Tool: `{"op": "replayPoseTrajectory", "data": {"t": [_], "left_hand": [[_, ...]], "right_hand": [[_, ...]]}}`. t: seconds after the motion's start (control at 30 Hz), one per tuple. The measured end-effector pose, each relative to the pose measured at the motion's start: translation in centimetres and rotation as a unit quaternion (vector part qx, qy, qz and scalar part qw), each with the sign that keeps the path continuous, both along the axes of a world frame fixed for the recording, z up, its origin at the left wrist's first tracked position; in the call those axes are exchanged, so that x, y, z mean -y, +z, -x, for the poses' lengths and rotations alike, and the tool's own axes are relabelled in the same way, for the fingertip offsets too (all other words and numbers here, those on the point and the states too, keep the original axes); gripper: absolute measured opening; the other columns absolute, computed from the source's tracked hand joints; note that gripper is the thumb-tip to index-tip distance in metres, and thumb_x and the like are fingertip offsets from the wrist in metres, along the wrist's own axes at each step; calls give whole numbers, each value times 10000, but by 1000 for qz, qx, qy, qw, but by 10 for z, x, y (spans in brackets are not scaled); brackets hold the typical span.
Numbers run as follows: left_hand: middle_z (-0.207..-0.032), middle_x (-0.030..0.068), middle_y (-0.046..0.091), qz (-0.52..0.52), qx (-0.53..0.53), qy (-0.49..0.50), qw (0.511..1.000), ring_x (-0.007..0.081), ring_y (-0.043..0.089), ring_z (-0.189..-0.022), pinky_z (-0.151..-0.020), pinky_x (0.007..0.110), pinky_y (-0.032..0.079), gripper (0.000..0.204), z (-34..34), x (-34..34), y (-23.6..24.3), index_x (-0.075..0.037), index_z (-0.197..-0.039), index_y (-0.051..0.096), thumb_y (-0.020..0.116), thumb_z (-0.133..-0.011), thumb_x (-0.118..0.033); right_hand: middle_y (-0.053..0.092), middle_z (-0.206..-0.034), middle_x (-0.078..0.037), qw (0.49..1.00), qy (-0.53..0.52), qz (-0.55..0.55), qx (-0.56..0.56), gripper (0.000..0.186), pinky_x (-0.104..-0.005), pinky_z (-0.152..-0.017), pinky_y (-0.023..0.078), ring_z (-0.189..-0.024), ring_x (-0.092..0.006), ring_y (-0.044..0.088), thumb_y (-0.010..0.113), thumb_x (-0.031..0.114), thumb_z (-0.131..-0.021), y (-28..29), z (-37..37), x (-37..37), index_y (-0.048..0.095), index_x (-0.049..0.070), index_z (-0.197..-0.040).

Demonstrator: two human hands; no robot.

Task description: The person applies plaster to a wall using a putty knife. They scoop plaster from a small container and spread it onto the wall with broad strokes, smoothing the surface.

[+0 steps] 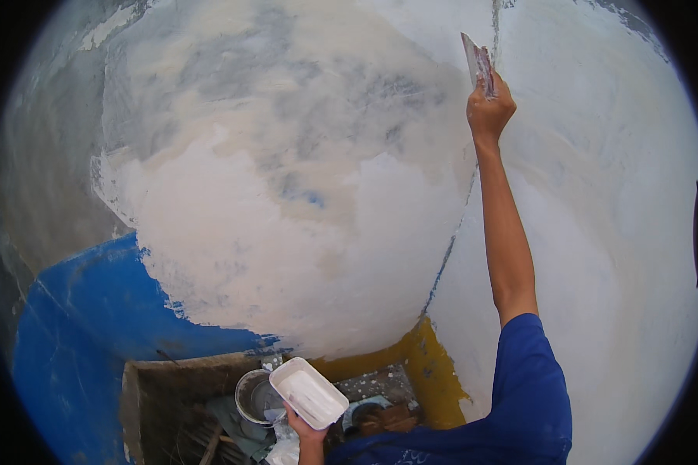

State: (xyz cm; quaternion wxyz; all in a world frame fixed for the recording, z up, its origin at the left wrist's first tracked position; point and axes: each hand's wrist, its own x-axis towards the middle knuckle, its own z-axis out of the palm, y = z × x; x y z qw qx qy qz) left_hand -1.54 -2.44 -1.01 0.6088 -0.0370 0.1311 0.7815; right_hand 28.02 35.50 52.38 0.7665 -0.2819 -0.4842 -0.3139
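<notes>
My right arm is stretched high toward the corner of two walls. My right hand (pixel 490 112) is closed around a putty knife (pixel 479 63), its blade pointing up beside the dark corner seam (pixel 448 256). The blade is smeared with whitish and reddish residue; whether its edge touches the wall I cannot tell. Low down, my left hand (pixel 305 431) grips a white rectangular tray (pixel 325 380) by its near side. A pale, whitish paste covers much of the tray's bottom.
Behind the tray stands a round bucket (pixel 242 397) with grey contents. A box-like recess (pixel 132 411) holds sticks, cloth and debris. The left wall bears patchy white putty (pixel 233 201) over grey, with blue paint (pixel 93 302) below. Yellow paint (pixel 430 364) marks the lower corner.
</notes>
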Motion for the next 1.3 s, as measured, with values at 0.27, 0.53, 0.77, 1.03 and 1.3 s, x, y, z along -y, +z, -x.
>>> {"op": "replayPoseTrajectory", "data": {"t": [0.27, 0.53, 0.77, 1.03, 1.3], "left_hand": [[-1425, 83, 524, 22, -18, -4, 1000, 371, 540, -1255, -1052, 607, 417, 690, 0, 2, 2, -179, -1478, 399, 401, -961, -637], [-1469, 85, 496, -19, -28, -54, 998, 377, 493, -1313, -1096, 603, 371, 712, -14, -12, 4, -177, -1494, 396, 382, -963, -652], [-1473, 86, 491, 0, -13, -44, 999, 383, 493, -1312, -1097, 599, 373, 714, -14, -5, 9, -174, -1498, 386, 378, -965, -649], [-1465, 89, 498, -15, -18, -38, 999, 377, 499, -1307, -1094, 605, 376, 705, -23, -7, 6, -177, -1490, 401, 389, -962, -644], [-1457, 81, 508, -5, -40, -28, 999, 380, 511, -1294, -1082, 607, 391, 705, -21, -6, 15, -177, -1487, 405, 394, -961, -646]], "right_hand": [[732, -885, -101, 981, 73, 2, 182, 424, -342, -701, 539, -809, -254, 669, 657, -107, -761, -64, 64, 1, 725, 83, -1134], [731, -977, -93, 984, -46, -43, 166, 545, -360, -761, 561, -907, -286, 672, 647, -104, -702, -49, 32, -14, 707, 122, -1194], [726, -920, -123, 971, 90, -32, 221, 449, -345, -721, 549, -825, -275, 681, 643, -108, -723, -83, 35, 11, 727, 70, -1127], [619, -750, -149, 997, -61, 37, 36, 417, -409, -602, 516, -700, -306, 614, 648, 1, -728, -41, 16, -22, 701, 44, -1139], [687, -833, -140, 977, 83, -3, 197, 408, -363, -646, 528, -763, -286, 657, 673, -48, -718, -53, 94, 33, 721, 44, -1112]]}}
